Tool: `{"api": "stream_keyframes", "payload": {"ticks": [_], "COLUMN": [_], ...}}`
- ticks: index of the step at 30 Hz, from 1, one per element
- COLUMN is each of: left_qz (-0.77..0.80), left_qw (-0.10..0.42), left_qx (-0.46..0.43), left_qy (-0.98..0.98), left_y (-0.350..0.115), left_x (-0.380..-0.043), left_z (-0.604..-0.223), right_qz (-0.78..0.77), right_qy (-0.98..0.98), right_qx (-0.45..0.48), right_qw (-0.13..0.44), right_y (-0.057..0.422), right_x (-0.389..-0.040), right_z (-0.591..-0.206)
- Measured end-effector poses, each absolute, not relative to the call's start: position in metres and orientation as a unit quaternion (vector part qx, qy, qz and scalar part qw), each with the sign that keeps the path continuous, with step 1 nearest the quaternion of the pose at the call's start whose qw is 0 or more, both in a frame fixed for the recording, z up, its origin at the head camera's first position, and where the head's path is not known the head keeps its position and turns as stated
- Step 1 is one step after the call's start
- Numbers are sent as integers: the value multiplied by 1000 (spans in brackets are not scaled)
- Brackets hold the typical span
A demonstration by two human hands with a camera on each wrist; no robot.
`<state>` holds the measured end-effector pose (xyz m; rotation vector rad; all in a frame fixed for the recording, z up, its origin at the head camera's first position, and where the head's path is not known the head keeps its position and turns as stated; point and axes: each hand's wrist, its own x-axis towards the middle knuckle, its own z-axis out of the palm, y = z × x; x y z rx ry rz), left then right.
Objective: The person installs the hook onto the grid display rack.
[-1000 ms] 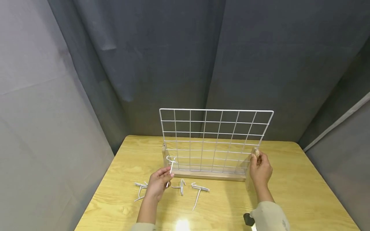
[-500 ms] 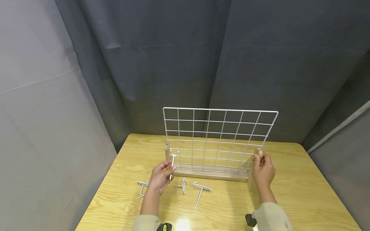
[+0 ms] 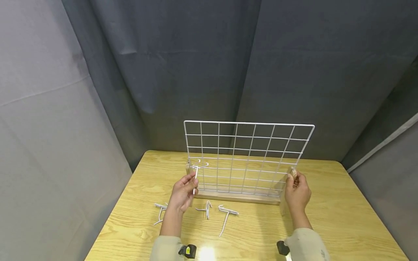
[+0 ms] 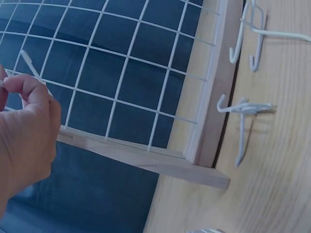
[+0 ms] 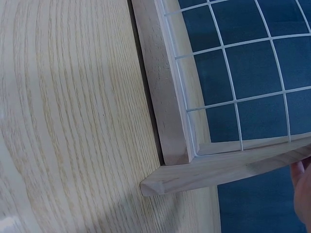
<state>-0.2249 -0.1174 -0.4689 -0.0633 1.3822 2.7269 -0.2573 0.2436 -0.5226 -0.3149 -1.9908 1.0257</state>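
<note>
My left hand [image 3: 183, 194] pinches the stem of a white wire hook [image 3: 196, 174], its forked end up against the lower left of a white wire grid panel [image 3: 233, 148]. Whether the prongs sit over a wire cannot be made out. That panel stands upright, leaning back, in a wooden stand [image 3: 238, 198]. With thumb and fingers, my right hand [image 3: 298, 194] grips the top of the stand's right side piece; the right wrist view shows only part of that hand [image 5: 302, 194] under the wood. In the left wrist view the held hook [image 4: 30, 64] pokes up past the fingers.
Three more white hooks lie on the wooden table in front of the stand: a left hook [image 3: 160, 213] partly behind my left wrist, a middle hook [image 3: 207, 210], and a right hook [image 3: 225, 218]. Dark curtains [image 3: 196, 72] hang behind the table [image 3: 333, 210].
My left hand has raised the hook up and forward, from in front of the grid's lower left corner to its wires. The right hand keeps its grip on the stand.
</note>
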Motion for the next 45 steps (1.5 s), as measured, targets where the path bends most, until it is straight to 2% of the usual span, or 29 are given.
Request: {"api": "stream_keyframes", "payload": {"ticks": [19, 45], "left_qz": [928, 973], "left_qw": [-12, 20], "left_qx": [-70, -85], "left_qy": [365, 215], "left_y": [-95, -100], "left_x": [-216, -232], "left_z": [-431, -406], "right_qz": [410, 404], "right_qy": [-794, -792], "right_qx": [-119, -126], "right_qw": [433, 439], "right_y": [245, 244], "right_x": [-257, -259], "right_z": [-523, -526]}}
